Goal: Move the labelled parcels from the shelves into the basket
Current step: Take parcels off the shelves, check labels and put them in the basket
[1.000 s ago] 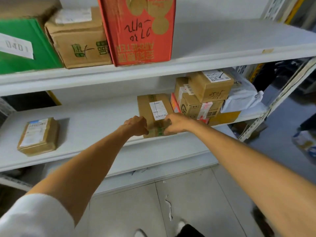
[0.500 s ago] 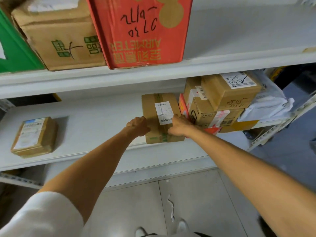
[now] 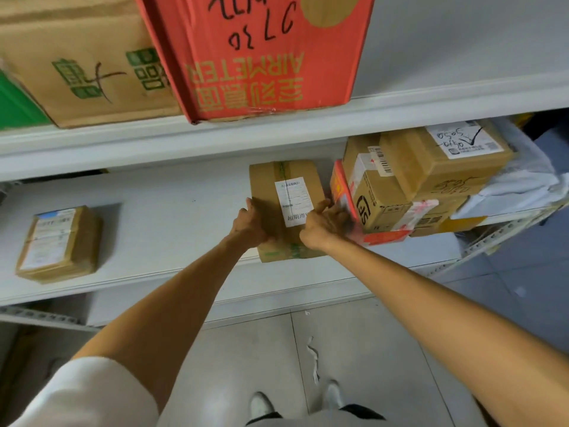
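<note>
On my feed the upper shelf (image 3: 462, 100) carries three cartons side by side at its left end: a green box (image 3: 15, 103) cut off by the frame edge, a brown carton (image 3: 86, 63) with green print, and a red carton (image 3: 261, 57) with black handwriting on it.

On the lower shelf (image 3: 154, 217), far left, a flat parcel (image 3: 60, 243) wrapped in tape lies by itself, label up, well apart from everything else.

Near the middle I see my left hand (image 3: 251, 224) on the left edge of the labelled parcel (image 3: 286, 192), its fingers curled round that side. The parcel is a brown box with a white label on top and green tape down its middle. It lies flat on the lower shelf with its near end at the shelf's front edge.

My right hand (image 3: 323, 224) grips the parcel's right edge, thumb lying over the label's lower corner, the fingers tucked between the parcel and the stack of boxes (image 3: 415, 186) just beside it. The stack is several labelled brown boxes piled up, with a thin red packet leaning against its left face.

Right of the stack lies a white poly bag (image 3: 523, 183).

Below, a paper scrap (image 3: 312, 355) lies on the floor tiles.
</note>
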